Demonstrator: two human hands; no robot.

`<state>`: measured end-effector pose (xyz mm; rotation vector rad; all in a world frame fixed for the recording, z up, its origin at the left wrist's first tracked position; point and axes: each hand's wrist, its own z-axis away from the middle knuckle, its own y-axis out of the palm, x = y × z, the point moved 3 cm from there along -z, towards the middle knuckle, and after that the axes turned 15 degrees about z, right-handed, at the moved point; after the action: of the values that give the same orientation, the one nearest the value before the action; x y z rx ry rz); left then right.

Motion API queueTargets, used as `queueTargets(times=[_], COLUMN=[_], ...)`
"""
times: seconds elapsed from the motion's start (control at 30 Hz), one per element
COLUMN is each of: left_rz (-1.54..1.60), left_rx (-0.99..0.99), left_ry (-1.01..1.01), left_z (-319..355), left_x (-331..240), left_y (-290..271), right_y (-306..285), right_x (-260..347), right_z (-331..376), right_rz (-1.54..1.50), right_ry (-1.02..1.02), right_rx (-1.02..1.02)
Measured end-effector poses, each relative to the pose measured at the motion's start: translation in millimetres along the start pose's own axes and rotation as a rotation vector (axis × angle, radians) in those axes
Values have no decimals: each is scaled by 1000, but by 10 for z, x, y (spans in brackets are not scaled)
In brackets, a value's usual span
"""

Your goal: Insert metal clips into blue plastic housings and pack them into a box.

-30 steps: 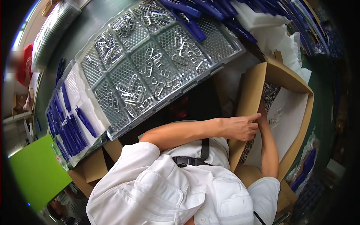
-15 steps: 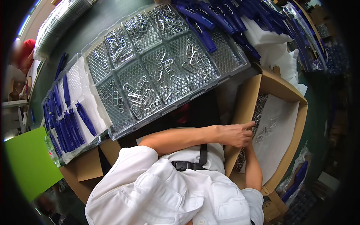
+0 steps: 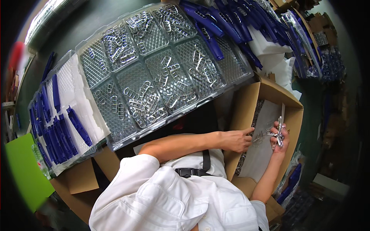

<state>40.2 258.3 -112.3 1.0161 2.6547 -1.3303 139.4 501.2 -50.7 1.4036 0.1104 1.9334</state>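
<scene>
A bunch of small metal clips (image 3: 278, 133) sits over the open cardboard box (image 3: 246, 104), clamped in the right hand (image 3: 280, 138). The left hand (image 3: 236, 140) reaches across at the box's near wall, fingers loosely curled, forefinger pointing toward the clips. On the bench, a clear compartment tray (image 3: 162, 77) holds more clips, with blue plastic parts (image 3: 58, 131) beside it.

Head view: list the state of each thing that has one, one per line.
Brown cardboard box: open, flaps up.
Clear compartmented plastic tray: flat on table, silver metal clips loose in compartments.
Right hand: holds a bunch of clips over the box.
Left hand: at the box wall.
</scene>
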Motion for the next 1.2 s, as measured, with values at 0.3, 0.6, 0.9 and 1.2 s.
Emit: queueTargets(times=[0.3, 0.6, 0.9, 1.2], left_rz=[-30, 96, -48, 92], left_rx=[-12, -135, -111, -4], left_ry=[2, -69, -105, -90], left_z=[43, 196, 295, 112], left_x=[-31, -6, -85, -136], left_y=[69, 81, -43, -43], right_y=[3617, 4706, 4470, 3787], right_x=[-306, -1117, -1194, -395], right_z=[-1105, -1572, -1430, -821], right_rz=[645, 1379, 1781, 1121], right_ry=[15, -184, -785, -861], right_rx=[393, 594, 570, 440])
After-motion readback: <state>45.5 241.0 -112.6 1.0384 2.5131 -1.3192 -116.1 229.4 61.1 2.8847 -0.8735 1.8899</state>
